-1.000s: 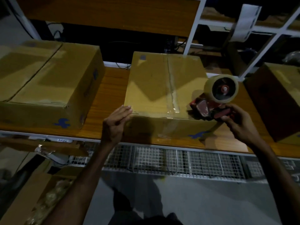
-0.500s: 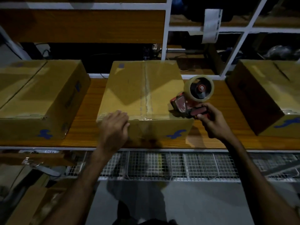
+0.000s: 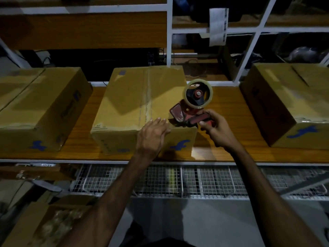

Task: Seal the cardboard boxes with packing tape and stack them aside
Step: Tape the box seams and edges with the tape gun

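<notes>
Dim light; left box and right box cut by frame edges. Wood-grain table carries middle cardboard box, taped seam glossy. Left hand flat on near top edge, fingers straight, together. Right hand fingers curled around red tape dispenser handle at box's near right corner; clear roll round.

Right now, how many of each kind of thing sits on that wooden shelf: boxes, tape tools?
Cardboard boxes: 3: left box, middle box, right box.
Tape dispensers: 1: red tape dispenser, held by the right hand over the middle box; the left hand rests on that box's near edge.
Total: 4
</notes>
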